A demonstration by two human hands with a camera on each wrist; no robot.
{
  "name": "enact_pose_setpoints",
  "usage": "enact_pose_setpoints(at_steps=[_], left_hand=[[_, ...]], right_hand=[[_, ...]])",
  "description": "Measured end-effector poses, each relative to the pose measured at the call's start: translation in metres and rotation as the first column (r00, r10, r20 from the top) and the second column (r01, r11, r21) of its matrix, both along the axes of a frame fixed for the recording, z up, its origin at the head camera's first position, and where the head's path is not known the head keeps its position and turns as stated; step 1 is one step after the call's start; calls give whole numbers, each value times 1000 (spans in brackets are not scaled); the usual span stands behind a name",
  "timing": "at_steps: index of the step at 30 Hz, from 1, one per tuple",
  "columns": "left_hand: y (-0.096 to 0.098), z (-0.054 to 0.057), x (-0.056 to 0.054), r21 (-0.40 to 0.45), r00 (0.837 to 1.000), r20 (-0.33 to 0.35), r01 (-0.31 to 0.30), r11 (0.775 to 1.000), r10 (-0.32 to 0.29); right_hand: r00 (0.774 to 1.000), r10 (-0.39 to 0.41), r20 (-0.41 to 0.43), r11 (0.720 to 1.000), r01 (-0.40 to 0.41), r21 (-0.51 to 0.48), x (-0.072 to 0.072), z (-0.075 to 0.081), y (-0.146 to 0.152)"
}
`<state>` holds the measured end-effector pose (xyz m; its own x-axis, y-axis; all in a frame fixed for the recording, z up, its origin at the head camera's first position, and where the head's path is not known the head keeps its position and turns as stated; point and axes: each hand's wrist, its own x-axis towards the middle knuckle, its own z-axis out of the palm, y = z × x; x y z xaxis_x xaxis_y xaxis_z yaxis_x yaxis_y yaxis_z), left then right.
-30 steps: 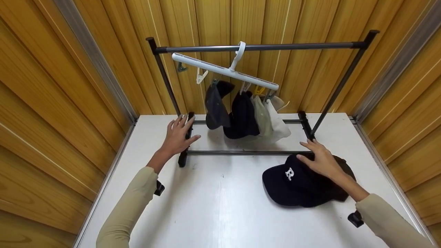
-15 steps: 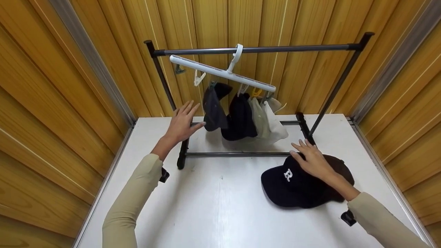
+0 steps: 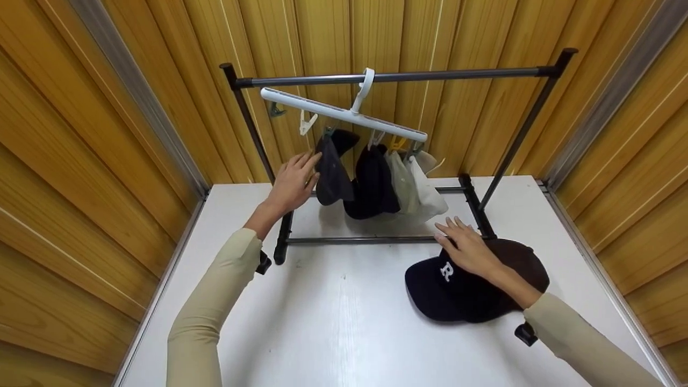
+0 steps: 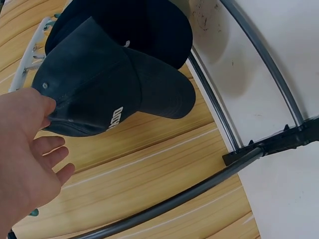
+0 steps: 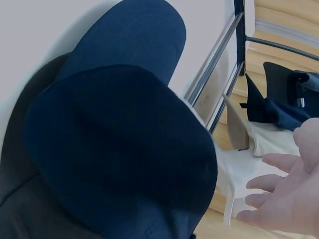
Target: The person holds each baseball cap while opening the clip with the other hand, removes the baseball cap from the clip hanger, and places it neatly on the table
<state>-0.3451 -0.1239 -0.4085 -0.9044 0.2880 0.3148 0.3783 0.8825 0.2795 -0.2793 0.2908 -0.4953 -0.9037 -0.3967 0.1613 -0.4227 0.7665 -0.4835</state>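
Note:
Beside the leftmost hanging dark cap (image 3: 334, 174), my left hand (image 3: 293, 183) reaches with loosely bent fingers. In the left wrist view, the thumb overlaps the edge of that cap (image 4: 99, 79); whether it touches cannot be told. My right hand (image 3: 466, 250) is held over a navy cap (image 3: 438, 295) with a white letter R, fingers extended and holding nothing. Several caps, including a black cap (image 3: 373, 185), a pale green cap (image 3: 404, 180) and a white cap (image 3: 428, 188), hang by clips from a white hanger (image 3: 344, 114).
The hanger hooks over the top bar (image 3: 457, 74) of a dark metal rack, tilted down to the right. A white clip (image 3: 307, 123) and a green clip (image 3: 276, 110) hang with no cap at its left. A dark brown cap (image 3: 524, 263) lies with the navy one on the white table (image 3: 322, 322).
My left hand has moved right and up to the leftmost hanging cap. My right hand has shifted left above the navy cap. The view has shifted slightly.

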Motion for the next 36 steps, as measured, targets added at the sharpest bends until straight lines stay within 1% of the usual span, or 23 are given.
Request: enact_pose_setpoints(at_steps=[3,6,9,12,15,20,22,23,25,28,30,34,35,36], left_hand=[[2,4,-3,-15,1000,-17,-6,1000,6],[4,9,-8,-12,999,-41,-16,1000,16],[7,15,-13,11,999,-45,-15,1000,15],[10,21,-17,64,999,-36,-6,998,9],[13,27,-21,133,1000,-31,5,991,-1],[15,38,-27,243,1000,-2,12,970,-12],[16,41,-30,296,1000,21,15,955,-22],[16,42,-31,323,999,35,15,946,-28],[18,43,-34,389,997,63,14,921,-42],[20,43,-36,487,992,109,0,873,-61],[21,43,-37,556,989,127,-7,831,-77],[24,42,-39,674,982,140,0,739,-128],[25,42,-40,695,980,142,4,719,-142],[26,42,-40,709,978,144,5,705,-151]], right_hand=[[1000,27,12,1000,-27,1,-2,2,-8],[999,44,15,999,-45,13,-4,5,-17],[999,49,20,999,-50,19,-5,8,-25],[998,64,25,998,-64,18,-5,12,-33],[995,93,18,996,-94,13,-6,14,-41],[992,126,-6,992,-126,5,-6,17,-53],[991,129,-14,992,-129,2,-6,17,-56],[991,131,-20,991,-131,1,-6,17,-57],[990,136,-33,991,-136,4,-7,17,-60],[988,147,-43,989,-147,-1,-7,19,-65],[986,159,-50,987,-160,-12,-8,21,-70],[984,172,-42,984,-174,-45,-8,24,-77],[984,174,-40,983,-175,-50,-8,25,-78],[984,173,-34,983,-174,-55,-8,25,-79]])
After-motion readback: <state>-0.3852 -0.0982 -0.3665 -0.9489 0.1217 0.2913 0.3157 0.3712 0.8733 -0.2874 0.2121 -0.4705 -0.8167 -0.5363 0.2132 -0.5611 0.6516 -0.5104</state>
